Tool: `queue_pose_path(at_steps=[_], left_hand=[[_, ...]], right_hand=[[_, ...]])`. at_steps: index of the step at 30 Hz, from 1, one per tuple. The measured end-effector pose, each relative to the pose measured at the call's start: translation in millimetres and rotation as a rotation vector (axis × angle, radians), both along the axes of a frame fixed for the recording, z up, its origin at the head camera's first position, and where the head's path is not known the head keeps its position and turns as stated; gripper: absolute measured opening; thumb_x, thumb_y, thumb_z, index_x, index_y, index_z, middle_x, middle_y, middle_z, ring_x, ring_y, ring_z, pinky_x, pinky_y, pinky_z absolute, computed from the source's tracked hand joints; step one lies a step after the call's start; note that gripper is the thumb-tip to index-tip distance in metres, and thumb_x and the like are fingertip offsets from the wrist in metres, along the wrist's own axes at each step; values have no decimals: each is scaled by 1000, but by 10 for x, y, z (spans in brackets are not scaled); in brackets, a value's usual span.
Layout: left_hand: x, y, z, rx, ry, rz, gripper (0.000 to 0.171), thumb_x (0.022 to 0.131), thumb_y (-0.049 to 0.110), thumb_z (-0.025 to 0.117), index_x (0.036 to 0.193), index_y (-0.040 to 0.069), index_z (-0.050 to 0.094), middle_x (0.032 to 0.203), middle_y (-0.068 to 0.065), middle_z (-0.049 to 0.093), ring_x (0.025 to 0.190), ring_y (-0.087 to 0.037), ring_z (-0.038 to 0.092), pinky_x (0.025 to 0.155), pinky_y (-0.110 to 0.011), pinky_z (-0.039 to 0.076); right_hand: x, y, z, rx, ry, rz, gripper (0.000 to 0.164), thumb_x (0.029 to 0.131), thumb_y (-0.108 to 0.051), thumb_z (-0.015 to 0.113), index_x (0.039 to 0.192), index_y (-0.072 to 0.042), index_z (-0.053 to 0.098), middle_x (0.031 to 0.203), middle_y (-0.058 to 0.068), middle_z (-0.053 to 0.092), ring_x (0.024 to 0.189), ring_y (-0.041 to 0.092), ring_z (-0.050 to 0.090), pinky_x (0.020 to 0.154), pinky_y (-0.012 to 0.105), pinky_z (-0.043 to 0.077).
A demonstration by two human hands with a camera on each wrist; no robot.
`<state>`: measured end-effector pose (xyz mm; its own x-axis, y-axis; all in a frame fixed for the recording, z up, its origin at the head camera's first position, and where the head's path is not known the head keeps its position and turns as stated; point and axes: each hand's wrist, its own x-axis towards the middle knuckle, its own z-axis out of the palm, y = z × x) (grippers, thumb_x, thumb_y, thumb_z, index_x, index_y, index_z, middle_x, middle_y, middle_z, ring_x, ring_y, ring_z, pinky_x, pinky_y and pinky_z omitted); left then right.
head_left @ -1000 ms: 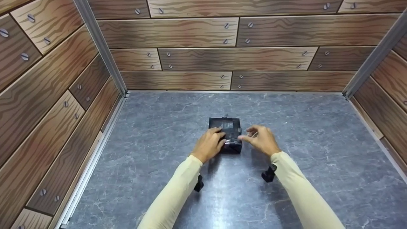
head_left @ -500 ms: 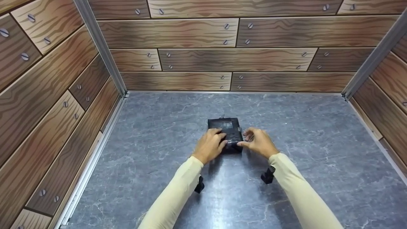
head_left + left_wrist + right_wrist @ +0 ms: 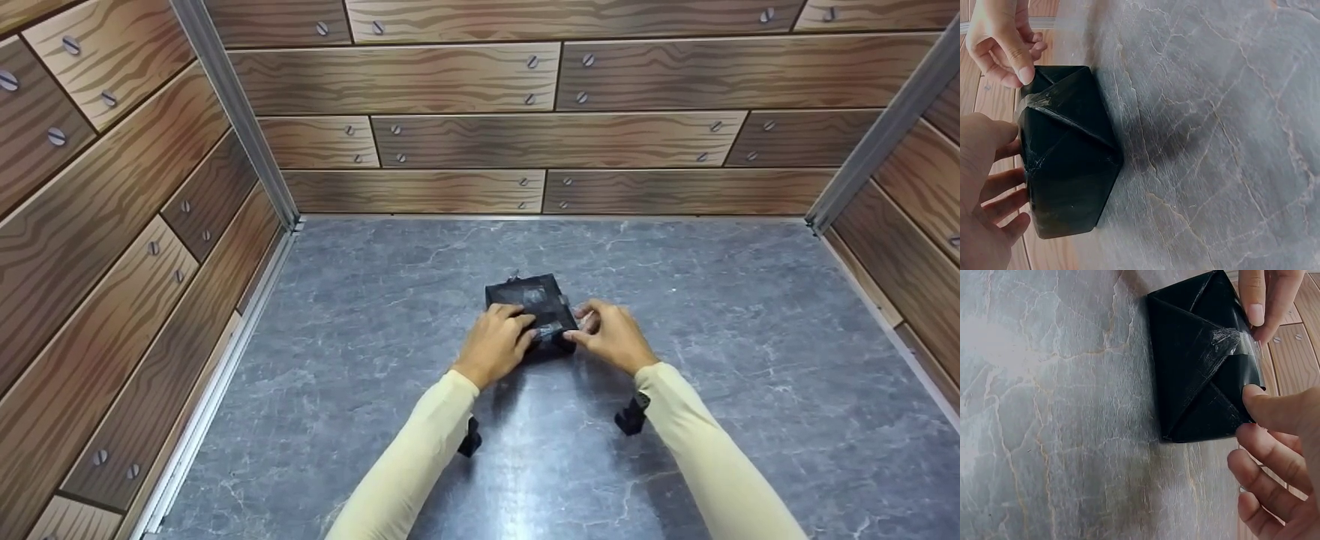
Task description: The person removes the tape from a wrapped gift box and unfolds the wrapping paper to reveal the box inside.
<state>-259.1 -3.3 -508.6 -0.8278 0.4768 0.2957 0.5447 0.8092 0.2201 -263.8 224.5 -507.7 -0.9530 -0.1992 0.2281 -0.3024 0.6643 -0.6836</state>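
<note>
A box wrapped in black material (image 3: pixel 534 295) sits at a slant on the grey marbled surface. The folded end flaps (image 3: pixel 1190 382) show in both wrist views, with clear tape (image 3: pixel 1244 343) over the point where they meet. My left hand (image 3: pixel 491 343) rests on top of the box, its fingers relaxed and spread a little. At the near right corner, my right hand (image 3: pixel 613 337) pinches the box's edge between thumb and forefinger; its other fingers are loosely bent. The underside of the box is hidden.
Wood-patterned panels (image 3: pixel 465 79) rise at the back and on both sides. Metal frame strips (image 3: pixel 244 127) run up the corners. Grey surface (image 3: pixel 375 300) surrounds the box. A small black wrist camera (image 3: pixel 631 415) hangs under the right sleeve.
The box has turned counterclockwise, its far edge swinging left. My right thumb has moved slightly down to the near right corner. My left hand has stayed on top.
</note>
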Motion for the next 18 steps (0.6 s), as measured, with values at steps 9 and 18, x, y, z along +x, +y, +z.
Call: queue_pose_path(at_steps=[9,18], left_hand=[[3,-6,16,-4,6,-8,35,104,31,58,128,10,71,135,-11,64,121,-29,58,103,-43,48],[23,-12,15,6,69,-41,28,103,28,60,120,10,73,125,-10,68,115,-29,60,97,-43,50]], right_hand=[[-17,-4,-7,-59,-44,18,24,86,-1,78,106,6,66,76,10,74,66,25,71,58,24,52],[-14,-9,-29,-38,-12,-37,38,92,-26,78,112,3,67,92,15,75,83,27,73,75,43,59]])
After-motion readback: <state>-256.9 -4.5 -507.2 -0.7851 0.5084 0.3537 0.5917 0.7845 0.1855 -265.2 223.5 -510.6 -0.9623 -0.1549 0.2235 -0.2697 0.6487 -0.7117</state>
